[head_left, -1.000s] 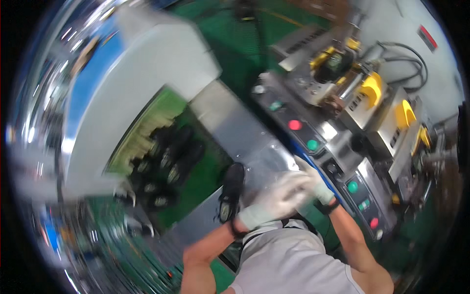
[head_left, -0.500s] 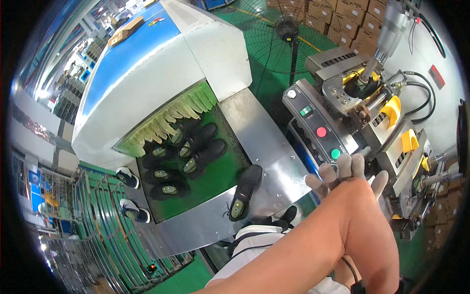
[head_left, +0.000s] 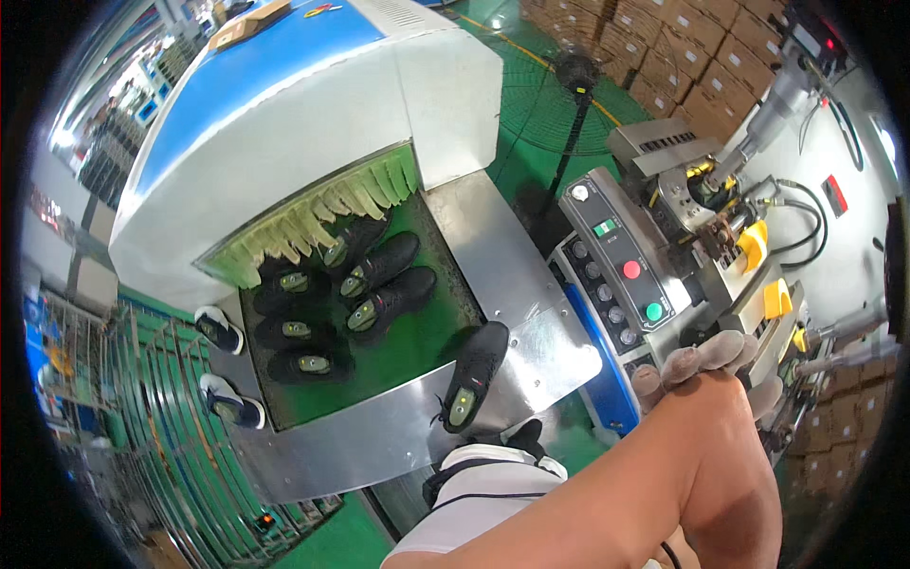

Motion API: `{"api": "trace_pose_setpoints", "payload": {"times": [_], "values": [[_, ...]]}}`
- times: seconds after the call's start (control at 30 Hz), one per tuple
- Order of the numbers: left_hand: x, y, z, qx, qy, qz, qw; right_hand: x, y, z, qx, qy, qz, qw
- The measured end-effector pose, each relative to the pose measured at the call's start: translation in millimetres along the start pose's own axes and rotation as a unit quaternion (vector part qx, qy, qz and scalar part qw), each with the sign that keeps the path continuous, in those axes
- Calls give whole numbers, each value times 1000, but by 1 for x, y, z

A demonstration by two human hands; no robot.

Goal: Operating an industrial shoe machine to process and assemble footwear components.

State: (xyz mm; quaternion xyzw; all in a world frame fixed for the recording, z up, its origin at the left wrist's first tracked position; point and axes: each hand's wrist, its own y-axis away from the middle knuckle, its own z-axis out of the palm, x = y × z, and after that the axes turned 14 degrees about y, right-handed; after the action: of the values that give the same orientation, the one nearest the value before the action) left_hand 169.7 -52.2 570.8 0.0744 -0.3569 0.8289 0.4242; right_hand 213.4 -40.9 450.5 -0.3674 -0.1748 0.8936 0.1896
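Observation:
My bare left forearm reaches from the lower edge toward the right, crossing in front of my right forearm [head_left: 744,493]. Past the wrists, several fingers in pale grey gloves show [head_left: 720,351], curled and close together. The forearms hide the palms, so I cannot tell which fingers belong to which hand or whether they hold anything. Nearest to them is the machine's control panel [head_left: 621,256], with a red button [head_left: 631,270] and a green button [head_left: 654,311]. A black lace-up shoe [head_left: 474,375] lies on the metal ledge [head_left: 379,446] left of my hands.
Several black shoes [head_left: 389,299] lie on a green belt before a white and blue machine [head_left: 313,114] with green curtain strips [head_left: 322,223]. Two dark shoes with white parts [head_left: 232,408] rest at its left edge. A fan [head_left: 573,71] and stacked cartons [head_left: 682,47] stand behind.
The view has shifted slightly. My gloved fingers have moved a little away from the control panel, uncovering more of its lower side. The shoes have stayed in place.

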Motion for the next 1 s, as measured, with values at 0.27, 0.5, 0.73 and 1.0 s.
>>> {"api": "trace_pose_setpoints", "payload": {"times": [0.27,0.5,0.73,1.0], "values": [[-15,-3,6,-65,-65,64,994,3,10,10,0,51,49,997],[-51,-11,1,-122,-114,47,985,-5,29,2,45,79,46,995],[-91,-23,-7,-195,-155,33,968,-32,52,-11,87,119,39,988],[-133,-27,-11,-278,-171,23,945,-65,82,-22,149,183,41,971]]}}
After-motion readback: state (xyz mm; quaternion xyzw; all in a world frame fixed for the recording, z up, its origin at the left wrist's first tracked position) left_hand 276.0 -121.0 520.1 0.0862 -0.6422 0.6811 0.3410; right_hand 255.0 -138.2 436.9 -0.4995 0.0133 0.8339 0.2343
